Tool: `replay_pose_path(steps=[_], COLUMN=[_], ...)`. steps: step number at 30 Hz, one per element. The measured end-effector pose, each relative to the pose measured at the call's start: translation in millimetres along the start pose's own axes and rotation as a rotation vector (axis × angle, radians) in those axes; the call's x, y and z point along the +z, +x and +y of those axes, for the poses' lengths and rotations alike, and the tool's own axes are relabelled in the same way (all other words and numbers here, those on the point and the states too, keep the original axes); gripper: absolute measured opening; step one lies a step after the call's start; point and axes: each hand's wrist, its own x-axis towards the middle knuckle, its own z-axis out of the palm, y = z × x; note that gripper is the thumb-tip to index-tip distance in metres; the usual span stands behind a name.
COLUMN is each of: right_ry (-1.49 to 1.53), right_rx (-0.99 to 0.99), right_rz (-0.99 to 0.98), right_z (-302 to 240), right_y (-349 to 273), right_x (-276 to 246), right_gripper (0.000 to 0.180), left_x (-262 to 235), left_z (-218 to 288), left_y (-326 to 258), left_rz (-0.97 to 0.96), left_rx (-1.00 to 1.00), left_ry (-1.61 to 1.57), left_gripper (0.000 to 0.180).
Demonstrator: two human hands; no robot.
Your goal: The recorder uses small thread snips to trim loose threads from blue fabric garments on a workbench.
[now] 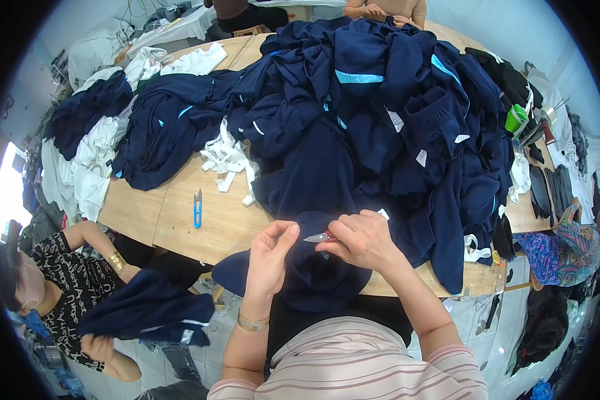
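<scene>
In front of me a navy garment (327,283) hangs over the table edge toward my lap. Above it, my right hand (363,240) is wrapped round a pair of thread snips (321,237) with red handles, the pale blades pointing left. My left hand (270,257) faces the blade tips, thumb and index finger pinched together. Whatever they pinch, perhaps a thread, is too small to make out. The blades lie close to the left fingertips, apart from them.
A tall heap of navy garments (380,127) with light-blue trim covers much of the wooden table (130,207). Blue-handled snips (197,212) and white strips (227,157) lie left of it. At left a co-worker (63,280) handles a navy garment (150,307); others sit around the table.
</scene>
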Motion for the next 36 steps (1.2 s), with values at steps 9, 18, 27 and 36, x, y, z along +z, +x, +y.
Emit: replay_pose_path(steps=[9, 18, 27, 36], right_ry=[0.560, 1.096, 0.290, 0.134], right_rx=[0.534, 0.736, 0.139, -0.027], right_rz=[0.022, -0.220, 0.249, 0.259], right_z=[-8, 10, -5, -14], right_y=[-3, 17, 2, -14], right_x=[-1, 10, 12, 11], right_gripper=[0.032, 0.021, 0.036, 0.035], left_x=[-2, 4, 19, 3], left_z=[0, 7, -34, -19], left_y=[1, 7, -37, -15], left_rz=[0.026, 0.082, -0.151, 0.020], left_rx=[0.017, 0.378, -0.175, -0.165], left_ry=[-0.005, 0.455, -0.059, -0.356], left_gripper=[0.010, 0.017, 0.039, 0.030])
